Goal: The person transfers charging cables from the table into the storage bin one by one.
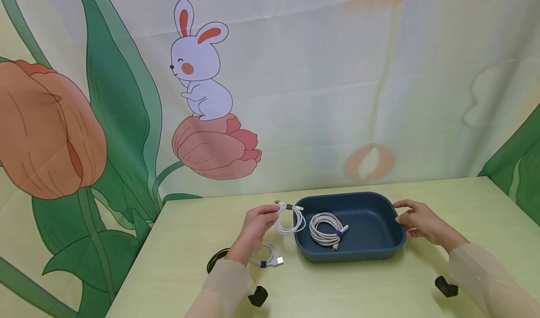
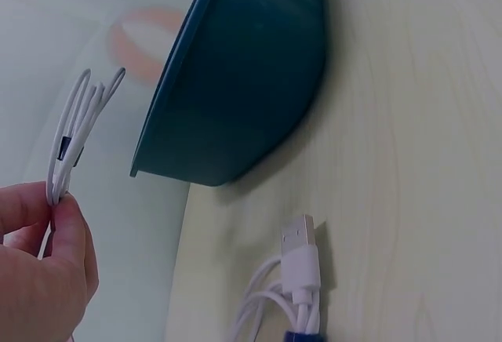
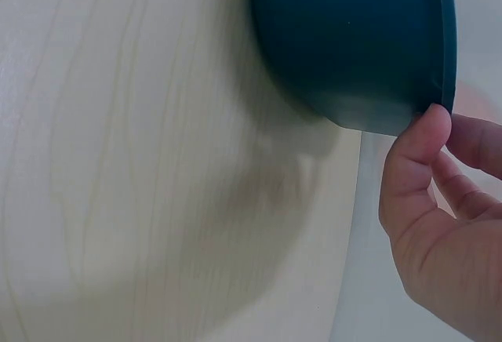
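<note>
My left hand pinches a coiled white charging cable between thumb and fingers, raised beside the left rim of a dark blue plastic bin. A dark tie wraps this coil, as the left wrist view also shows. Inside the bin, toward its left side, lies a thicker coiled white cable with a purple-blue tie. My right hand holds the bin's right end, thumb at the rim and the other fingers curled beyond it.
Left of the bin, another white USB cable with a blue tie lies on the light wooden table. Partly behind my left wrist is a coiled black cable. A printed curtain hangs behind the table.
</note>
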Demonstrator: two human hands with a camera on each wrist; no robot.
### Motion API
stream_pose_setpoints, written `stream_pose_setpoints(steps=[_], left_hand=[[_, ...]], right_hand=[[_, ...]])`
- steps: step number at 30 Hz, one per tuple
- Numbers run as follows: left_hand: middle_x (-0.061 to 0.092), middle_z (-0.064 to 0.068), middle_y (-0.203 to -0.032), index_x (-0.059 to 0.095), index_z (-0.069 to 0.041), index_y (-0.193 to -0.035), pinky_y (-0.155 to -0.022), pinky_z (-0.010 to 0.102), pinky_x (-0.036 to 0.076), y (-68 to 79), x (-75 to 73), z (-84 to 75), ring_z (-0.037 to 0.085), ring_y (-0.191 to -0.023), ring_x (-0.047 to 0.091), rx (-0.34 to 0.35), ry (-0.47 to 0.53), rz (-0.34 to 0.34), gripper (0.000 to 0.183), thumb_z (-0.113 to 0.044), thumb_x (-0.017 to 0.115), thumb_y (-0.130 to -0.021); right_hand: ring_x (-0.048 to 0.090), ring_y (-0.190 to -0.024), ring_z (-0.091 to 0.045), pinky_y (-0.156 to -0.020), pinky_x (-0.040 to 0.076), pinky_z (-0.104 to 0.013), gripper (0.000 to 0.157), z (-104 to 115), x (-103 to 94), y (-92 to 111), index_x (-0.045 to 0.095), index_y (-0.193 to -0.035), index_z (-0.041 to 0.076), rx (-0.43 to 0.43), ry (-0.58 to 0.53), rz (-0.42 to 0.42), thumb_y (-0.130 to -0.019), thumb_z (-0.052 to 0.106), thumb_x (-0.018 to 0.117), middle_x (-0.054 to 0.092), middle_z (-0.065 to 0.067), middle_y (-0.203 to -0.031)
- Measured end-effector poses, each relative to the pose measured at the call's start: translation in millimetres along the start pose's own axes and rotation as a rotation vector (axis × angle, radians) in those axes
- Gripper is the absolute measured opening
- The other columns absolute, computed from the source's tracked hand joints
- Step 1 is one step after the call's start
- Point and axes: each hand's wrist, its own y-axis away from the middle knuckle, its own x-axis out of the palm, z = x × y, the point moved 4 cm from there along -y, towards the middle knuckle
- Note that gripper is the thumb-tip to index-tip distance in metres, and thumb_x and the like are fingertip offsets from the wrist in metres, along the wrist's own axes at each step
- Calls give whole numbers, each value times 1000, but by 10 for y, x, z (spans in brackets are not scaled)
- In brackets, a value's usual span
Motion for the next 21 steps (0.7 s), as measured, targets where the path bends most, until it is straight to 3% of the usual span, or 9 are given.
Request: stream_pose_setpoints(steps=[9, 21], left_hand=[[59, 4, -88, 57, 11, -105, -79, 25, 49, 14, 135, -10, 8, -75, 55, 20, 1, 39, 25, 4, 55, -81], [56, 1, -82, 54, 12, -107, -67, 18, 47, 40, 279, -11, 8, -73, 52, 18, 20, 78, 27, 7, 53, -81]], right_hand=[[49, -61, -14, -57, 48, -27, 49, 3, -2, 5, 26, -132, -1, -5, 4, 2, -87, 8, 46, 48, -5, -79], [48, -60, -14, -57, 47, -28, 50, -6, -1, -8, 25, -132, 0, 4, -2, -3, -88, 8, 46, 48, -6, -79]])
